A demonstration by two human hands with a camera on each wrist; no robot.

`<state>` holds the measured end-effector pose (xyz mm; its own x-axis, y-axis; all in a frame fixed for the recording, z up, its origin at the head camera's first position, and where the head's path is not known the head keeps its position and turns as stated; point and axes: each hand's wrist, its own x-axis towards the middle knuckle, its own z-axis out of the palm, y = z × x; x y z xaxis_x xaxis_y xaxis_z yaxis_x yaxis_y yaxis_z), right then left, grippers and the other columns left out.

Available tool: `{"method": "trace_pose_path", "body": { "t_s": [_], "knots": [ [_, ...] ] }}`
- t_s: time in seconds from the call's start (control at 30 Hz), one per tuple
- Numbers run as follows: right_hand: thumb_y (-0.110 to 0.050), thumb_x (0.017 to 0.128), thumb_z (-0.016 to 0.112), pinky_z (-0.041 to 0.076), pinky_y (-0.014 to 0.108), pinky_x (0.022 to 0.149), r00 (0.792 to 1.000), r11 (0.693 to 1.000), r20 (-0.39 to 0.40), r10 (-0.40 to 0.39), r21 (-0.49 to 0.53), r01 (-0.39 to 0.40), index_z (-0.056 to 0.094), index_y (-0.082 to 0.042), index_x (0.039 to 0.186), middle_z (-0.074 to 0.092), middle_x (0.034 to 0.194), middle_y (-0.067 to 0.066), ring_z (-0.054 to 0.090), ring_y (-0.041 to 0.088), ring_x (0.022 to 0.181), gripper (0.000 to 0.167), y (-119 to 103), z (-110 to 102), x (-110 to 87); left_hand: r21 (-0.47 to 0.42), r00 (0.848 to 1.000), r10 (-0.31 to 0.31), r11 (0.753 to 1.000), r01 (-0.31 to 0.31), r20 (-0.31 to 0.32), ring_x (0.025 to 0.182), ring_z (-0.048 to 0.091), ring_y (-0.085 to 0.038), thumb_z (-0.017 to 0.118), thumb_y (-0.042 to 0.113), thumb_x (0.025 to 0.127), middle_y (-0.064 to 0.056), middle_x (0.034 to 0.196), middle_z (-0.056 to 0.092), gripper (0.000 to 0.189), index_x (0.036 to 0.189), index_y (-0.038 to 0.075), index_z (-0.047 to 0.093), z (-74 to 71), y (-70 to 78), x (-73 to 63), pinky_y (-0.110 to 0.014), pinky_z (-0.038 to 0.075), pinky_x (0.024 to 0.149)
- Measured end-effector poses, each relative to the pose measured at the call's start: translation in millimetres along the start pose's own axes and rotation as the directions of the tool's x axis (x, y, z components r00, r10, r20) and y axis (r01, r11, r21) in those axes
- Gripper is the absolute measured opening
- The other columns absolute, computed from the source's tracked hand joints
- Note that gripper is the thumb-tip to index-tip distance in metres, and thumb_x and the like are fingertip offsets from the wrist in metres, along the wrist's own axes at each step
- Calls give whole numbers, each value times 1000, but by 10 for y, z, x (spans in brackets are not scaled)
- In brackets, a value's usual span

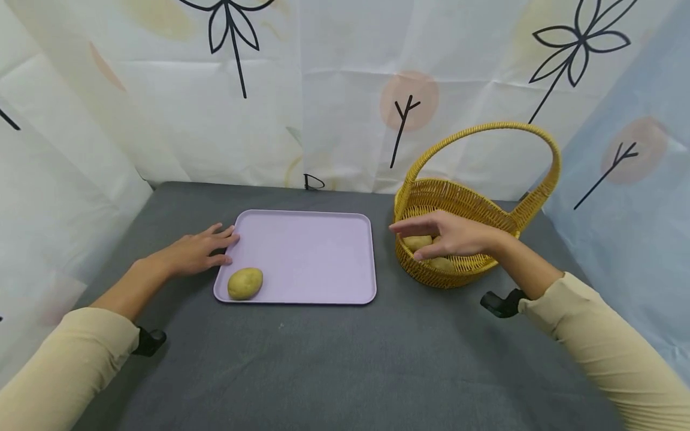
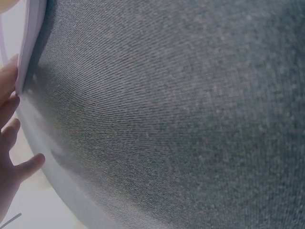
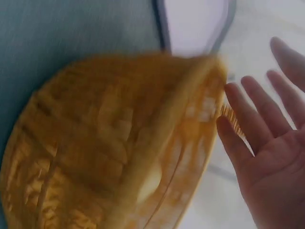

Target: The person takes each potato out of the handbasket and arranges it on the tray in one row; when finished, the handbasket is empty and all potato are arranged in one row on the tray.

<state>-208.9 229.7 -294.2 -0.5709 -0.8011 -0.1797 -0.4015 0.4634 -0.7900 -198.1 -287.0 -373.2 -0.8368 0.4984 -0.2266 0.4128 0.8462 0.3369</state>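
A lilac tray (image 1: 309, 257) lies on the grey cloth, with one potato (image 1: 245, 283) near its front left corner. At the tray's left edge rests my left hand (image 1: 202, 250), its fingers spread and touching the rim. In the left wrist view, fingers (image 2: 8, 114) meet the tray's side. My right hand (image 1: 453, 234) hovers over the yellow wicker basket (image 1: 431, 276), fingers extended, thumb apart, holding nothing. Several potatoes (image 1: 417, 242) sit inside the basket, partly hidden by that hand. In the right wrist view, the palm of the right hand (image 3: 271, 138) shows beside the basket's rim.
The basket's tall arched handle (image 1: 501, 126) rises above the right forearm. A pale curtain (image 1: 345, 120) with line-drawn plants stands behind and at both sides of the grey cloth (image 1: 334, 359). Black wrist mounts (image 1: 504, 303) sit under both sleeves.
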Motion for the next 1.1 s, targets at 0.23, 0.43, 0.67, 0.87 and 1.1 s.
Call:
{"method": "trace_pose_path", "body": {
  "t_s": [0.23,0.43,0.67,0.87,1.1],
  "knots": [
    [-5,94,68,36,49,110,992,988,15,122,90,-122,48,4,144,47,149,21,42,36,139,56,287,-324,-241,5,1000,-1,1000,1,0,144,17,-53,62,36,98,-27,157,28,66,150,0,41,-3,-2,8,-77,22,101],
    [-5,95,66,46,26,100,975,969,12,223,103,-223,49,7,142,48,146,23,45,39,136,51,446,-490,-385,4,1000,-4,1000,4,6,144,17,-53,62,34,98,-28,157,27,66,150,0,40,-7,16,12,-77,21,101],
    [-12,97,65,40,44,109,934,930,54,354,85,-357,49,2,144,49,147,18,44,36,138,51,530,-632,-448,6,1000,-11,1000,11,2,145,16,-52,62,34,98,-27,157,28,65,150,0,40,2,18,0,-77,21,101],
    [-18,97,66,35,53,110,902,900,85,424,74,-430,49,1,145,48,148,20,45,37,137,54,601,-691,-451,10,1000,-15,1000,15,7,145,16,-52,61,36,99,-27,158,27,67,151,0,39,18,-4,2,-77,21,101],
    [-18,99,62,34,52,111,844,844,218,490,123,-522,35,0,153,24,160,25,33,40,143,63,668,-701,-422,17,1000,-16,1000,16,12,145,16,-52,61,37,98,-27,158,27,67,150,0,39,15,-17,15,-77,21,101]
  ]
}}
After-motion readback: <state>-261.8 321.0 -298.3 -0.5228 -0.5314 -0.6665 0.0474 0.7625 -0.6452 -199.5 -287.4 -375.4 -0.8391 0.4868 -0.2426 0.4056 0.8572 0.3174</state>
